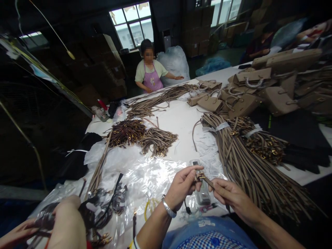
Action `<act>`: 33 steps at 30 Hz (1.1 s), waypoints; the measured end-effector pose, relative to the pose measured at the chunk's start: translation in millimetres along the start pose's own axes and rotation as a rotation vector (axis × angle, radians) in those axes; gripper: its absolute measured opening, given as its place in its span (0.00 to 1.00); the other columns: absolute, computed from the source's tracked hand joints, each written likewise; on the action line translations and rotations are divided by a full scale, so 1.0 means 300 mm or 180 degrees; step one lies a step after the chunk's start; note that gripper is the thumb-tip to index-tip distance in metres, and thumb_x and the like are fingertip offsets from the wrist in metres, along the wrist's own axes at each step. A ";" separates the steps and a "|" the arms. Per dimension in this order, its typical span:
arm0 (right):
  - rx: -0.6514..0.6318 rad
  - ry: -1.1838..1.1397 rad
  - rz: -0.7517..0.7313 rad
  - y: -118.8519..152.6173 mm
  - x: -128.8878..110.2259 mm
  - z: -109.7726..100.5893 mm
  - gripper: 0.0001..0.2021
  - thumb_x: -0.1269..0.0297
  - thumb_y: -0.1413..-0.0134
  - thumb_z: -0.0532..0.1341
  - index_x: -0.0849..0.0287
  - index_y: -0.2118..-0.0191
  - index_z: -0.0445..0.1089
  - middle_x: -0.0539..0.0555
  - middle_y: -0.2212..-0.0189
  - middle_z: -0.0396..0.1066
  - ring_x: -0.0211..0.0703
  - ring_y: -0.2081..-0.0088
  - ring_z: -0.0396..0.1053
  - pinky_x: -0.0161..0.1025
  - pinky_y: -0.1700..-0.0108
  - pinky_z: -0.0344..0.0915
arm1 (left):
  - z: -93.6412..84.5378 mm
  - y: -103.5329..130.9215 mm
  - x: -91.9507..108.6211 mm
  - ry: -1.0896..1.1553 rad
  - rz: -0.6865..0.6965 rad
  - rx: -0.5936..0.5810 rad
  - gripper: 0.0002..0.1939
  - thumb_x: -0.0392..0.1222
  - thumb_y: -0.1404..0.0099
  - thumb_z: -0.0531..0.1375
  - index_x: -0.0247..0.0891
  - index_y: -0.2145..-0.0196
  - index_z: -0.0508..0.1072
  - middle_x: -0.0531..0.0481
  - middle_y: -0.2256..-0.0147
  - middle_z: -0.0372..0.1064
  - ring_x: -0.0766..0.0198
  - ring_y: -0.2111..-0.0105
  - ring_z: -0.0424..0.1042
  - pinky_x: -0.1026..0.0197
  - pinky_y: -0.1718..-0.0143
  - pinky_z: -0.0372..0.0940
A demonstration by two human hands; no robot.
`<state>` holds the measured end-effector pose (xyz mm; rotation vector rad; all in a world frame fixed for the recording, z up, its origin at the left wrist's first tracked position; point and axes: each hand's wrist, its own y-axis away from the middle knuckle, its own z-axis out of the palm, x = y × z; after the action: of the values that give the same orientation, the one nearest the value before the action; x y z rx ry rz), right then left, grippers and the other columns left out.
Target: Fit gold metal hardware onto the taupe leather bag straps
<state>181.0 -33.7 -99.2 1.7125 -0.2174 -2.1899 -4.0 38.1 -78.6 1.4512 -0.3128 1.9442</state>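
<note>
Nearest, blue checked clothing [204, 244]; above, over the counter [180, 116], pinching a gold-toned buckle [201, 176] in the left hand [183, 181] and gripping the adjoining taupe strap [208, 182] in the right hand [230, 194]. Seemingly working strap at buckle; next likely calling for steady hold.

Wearer: silver bangle [169, 208], left wrist [172, 200] | blue garment [178, 234], white print [206, 223] | near: blue-white checked panel [195, 244], round blue spot [215, 241]

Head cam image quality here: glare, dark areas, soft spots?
Head view: harsh glare on the clear plastic; bright window against deeply shadowed surroundings; bags soften toward the right edge; held strap readable, fine detail of its buckle isn't.
</note>
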 end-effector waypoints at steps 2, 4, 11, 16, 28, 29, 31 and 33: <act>-0.0136 -0.0091 0.0002 -0.002 0.002 0.008 0.19 0.48 0.39 0.57 0.62 0.66 0.69 0.44 0.83 0.54 0.32 0.80 0.44 0.33 0.76 0.44 | 0.007 -0.001 -0.009 -0.0089 -0.0072 -0.0183 0.25 0.55 0.32 0.54 0.34 0.48 0.71 0.56 0.79 0.61 0.75 0.83 0.48 0.69 0.81 0.42; -0.0191 -0.0139 -0.0053 -0.007 0.005 0.015 0.18 0.49 0.39 0.58 0.62 0.63 0.69 0.45 0.81 0.58 0.32 0.79 0.45 0.32 0.76 0.46 | 0.016 -0.002 -0.015 -0.0322 -0.0006 -0.0311 0.24 0.55 0.32 0.54 0.33 0.50 0.73 0.55 0.79 0.62 0.74 0.83 0.51 0.69 0.80 0.46; 0.0577 0.0255 -0.0412 -0.019 -0.015 0.054 0.26 0.44 0.37 0.51 0.50 0.38 0.53 0.50 0.65 0.66 0.32 0.78 0.55 0.30 0.78 0.52 | 0.039 0.003 -0.019 -0.1605 0.1053 0.0243 0.13 0.46 0.33 0.58 0.37 0.61 0.80 0.46 0.66 0.75 0.60 0.62 0.70 0.61 0.57 0.63; 0.0838 0.1455 -0.0968 -0.039 -0.028 0.088 0.38 0.48 0.43 0.61 0.49 0.32 0.45 0.58 0.47 0.63 0.50 0.54 0.70 0.43 0.53 0.68 | 0.058 -0.001 -0.048 -0.2273 0.1336 0.0569 0.06 0.39 0.36 0.62 0.42 0.63 0.81 0.47 0.58 0.73 0.60 0.58 0.70 0.61 0.56 0.64; 0.0972 0.0611 -0.1191 -0.067 -0.088 -0.007 0.24 0.45 0.34 0.46 0.50 0.48 0.72 0.53 0.39 0.62 0.50 0.36 0.54 0.52 0.33 0.47 | 0.066 -0.052 -0.119 -0.1455 0.0563 0.0279 0.12 0.42 0.38 0.63 0.35 0.59 0.79 0.45 0.61 0.76 0.58 0.60 0.73 0.61 0.57 0.66; 0.0993 0.0076 -0.1175 -0.058 -0.109 -0.027 0.24 0.45 0.34 0.45 0.50 0.50 0.72 0.53 0.41 0.65 0.49 0.36 0.54 0.51 0.34 0.49 | 0.063 -0.056 -0.133 -0.1289 0.0352 0.0169 0.13 0.44 0.38 0.63 0.34 0.60 0.79 0.45 0.63 0.77 0.59 0.63 0.73 0.62 0.60 0.66; 0.1181 -0.0861 -0.1243 -0.041 -0.138 -0.066 0.23 0.44 0.35 0.46 0.49 0.54 0.74 0.52 0.48 0.71 0.47 0.38 0.57 0.50 0.36 0.54 | 0.060 -0.063 -0.153 -0.1086 0.0144 0.0090 0.14 0.45 0.39 0.63 0.32 0.60 0.79 0.45 0.65 0.77 0.61 0.66 0.73 0.64 0.64 0.65; 0.1399 -0.1370 -0.1240 -0.029 -0.142 -0.091 0.19 0.45 0.37 0.51 0.49 0.60 0.74 0.50 0.53 0.74 0.46 0.39 0.60 0.48 0.38 0.59 | 0.064 -0.068 -0.157 -0.1078 0.0217 0.0178 0.14 0.45 0.39 0.63 0.32 0.61 0.79 0.45 0.64 0.76 0.61 0.66 0.72 0.64 0.64 0.64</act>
<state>214.5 -7.7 -70.5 1.5591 -0.5476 -2.9723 30.4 24.7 -119.2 1.8297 -0.4676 1.7660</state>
